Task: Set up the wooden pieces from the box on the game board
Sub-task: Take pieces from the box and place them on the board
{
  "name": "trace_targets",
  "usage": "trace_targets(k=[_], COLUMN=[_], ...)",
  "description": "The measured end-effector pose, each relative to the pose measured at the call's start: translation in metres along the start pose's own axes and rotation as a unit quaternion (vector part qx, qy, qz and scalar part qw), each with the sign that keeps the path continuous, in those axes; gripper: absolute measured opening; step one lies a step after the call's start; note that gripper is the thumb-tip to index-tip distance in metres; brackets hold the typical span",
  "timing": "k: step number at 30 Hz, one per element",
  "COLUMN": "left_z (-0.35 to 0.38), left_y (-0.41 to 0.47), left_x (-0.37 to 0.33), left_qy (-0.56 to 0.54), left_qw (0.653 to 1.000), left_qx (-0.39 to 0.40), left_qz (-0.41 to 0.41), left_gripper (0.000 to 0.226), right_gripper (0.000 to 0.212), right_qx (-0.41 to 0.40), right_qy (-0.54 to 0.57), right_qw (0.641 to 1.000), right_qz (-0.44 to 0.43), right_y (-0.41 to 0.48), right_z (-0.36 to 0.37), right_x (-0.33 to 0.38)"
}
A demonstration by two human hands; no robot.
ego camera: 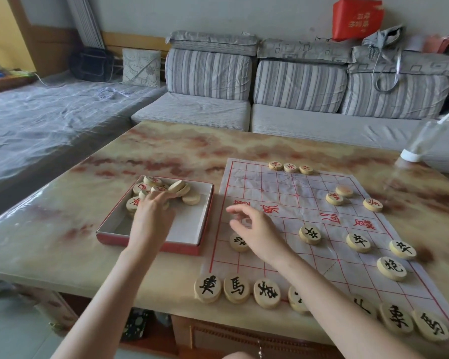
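Note:
A paper game board with red lines lies on the right of the marbled table. Black-lettered wooden pieces line its near edge, and more stand two rows further in. Several red-lettered pieces sit on the far side. A shallow red box left of the board holds several red-lettered pieces in its far corner. My left hand reaches into the box, fingers resting on those pieces. My right hand hovers over the board's left side with loosely curved fingers, holding nothing, just above one black piece.
A clear plastic bottle lies at the table's far right corner. A grey striped sofa runs behind the table. The near table edge is just below the front row of pieces.

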State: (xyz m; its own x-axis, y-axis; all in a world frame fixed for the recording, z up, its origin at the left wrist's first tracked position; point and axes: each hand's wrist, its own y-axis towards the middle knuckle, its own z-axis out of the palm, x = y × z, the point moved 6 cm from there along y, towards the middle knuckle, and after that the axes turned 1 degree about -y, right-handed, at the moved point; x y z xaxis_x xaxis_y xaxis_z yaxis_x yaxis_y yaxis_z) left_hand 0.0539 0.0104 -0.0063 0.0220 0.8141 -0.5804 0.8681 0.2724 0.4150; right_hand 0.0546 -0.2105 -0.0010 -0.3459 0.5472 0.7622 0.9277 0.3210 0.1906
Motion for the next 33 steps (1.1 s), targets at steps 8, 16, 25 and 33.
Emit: trace_targets(k=[8, 16, 25, 33], left_z=[-0.011, 0.004, 0.0, -0.019], left_y=[0.024, 0.037, 0.035, 0.024], left_x=[0.045, 0.062, 0.063, 0.052], left_qy=[0.057, 0.075, 0.013, -0.088], left_qw=[0.998, 0.996, 0.999, 0.992], left_qx=[-0.02, 0.005, -0.032, -0.077], left_qz=[-0.035, -0.044, -0.037, -0.038], left_gripper=[0.048, 0.048, 0.05, 0.048], right_gripper=[0.053, 0.06, 0.029, 0.029], right_qx=[0.091, 0.149, 0.032, -0.065], right_qy=[-0.11, -0.221, -0.326, 0.187], right_qw=[0.989, 0.96, 0.93, 0.977], right_qz=[-0.046, -0.083, -0.166, 0.082], right_y=[0.072, 0.132, 0.138, 0.127], right_z=[0.064, 0.117, 0.123, 0.075], right_x=[0.03, 0.041, 0.036, 0.018])
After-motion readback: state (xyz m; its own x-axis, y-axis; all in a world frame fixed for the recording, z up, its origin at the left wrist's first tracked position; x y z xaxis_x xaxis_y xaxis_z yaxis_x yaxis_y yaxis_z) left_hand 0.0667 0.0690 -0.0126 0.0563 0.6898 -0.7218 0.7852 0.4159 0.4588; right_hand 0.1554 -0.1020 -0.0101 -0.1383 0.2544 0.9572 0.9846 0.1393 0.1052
